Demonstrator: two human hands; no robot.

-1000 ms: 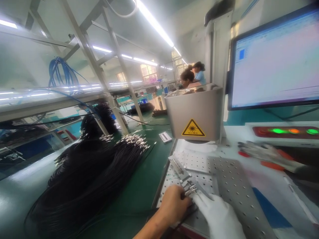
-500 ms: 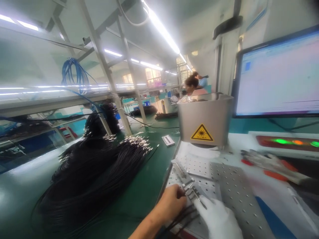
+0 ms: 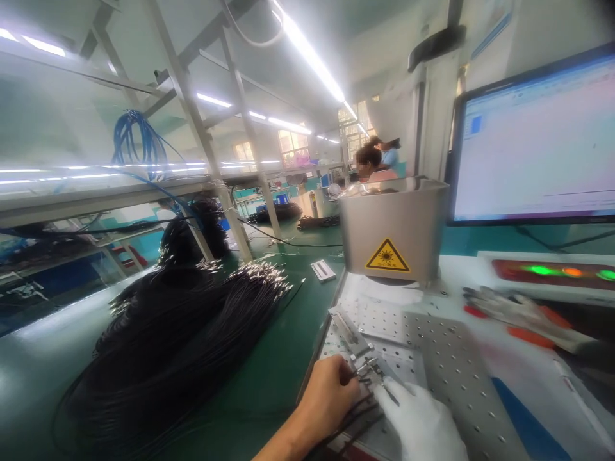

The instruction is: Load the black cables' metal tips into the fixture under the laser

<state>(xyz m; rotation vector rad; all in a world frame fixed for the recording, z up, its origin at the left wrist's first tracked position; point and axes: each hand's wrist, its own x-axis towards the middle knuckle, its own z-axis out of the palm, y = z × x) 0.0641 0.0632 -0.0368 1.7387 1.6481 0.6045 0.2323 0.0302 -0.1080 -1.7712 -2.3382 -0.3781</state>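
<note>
My bare left hand (image 3: 330, 392) is closed, thumb and finger pinched at the near end of a slotted metal fixture (image 3: 346, 330). Small shiny metal cable ends (image 3: 369, 368) lie across that end, blurred. Black cables (image 3: 358, 413) run from them down between my hands and under my left wrist. In a white glove, my right hand (image 3: 418, 416) has its fingers bent together against the fixture's right side; what they grip is hidden. The fixture rests on a perforated metal plate (image 3: 384, 318).
A large bundle of black cables (image 3: 192, 346) with metal tips covers the green table at left. Ahead stands a steel housing (image 3: 391, 221) with a laser warning sign. Gloves (image 3: 514, 314), a lit button panel (image 3: 557, 274) and a monitor (image 3: 533, 141) are at right.
The metal cable ends at the fixture have shifted slightly between my fingers. Both hands stay at nearly the same spot, and the camera view has moved a little.
</note>
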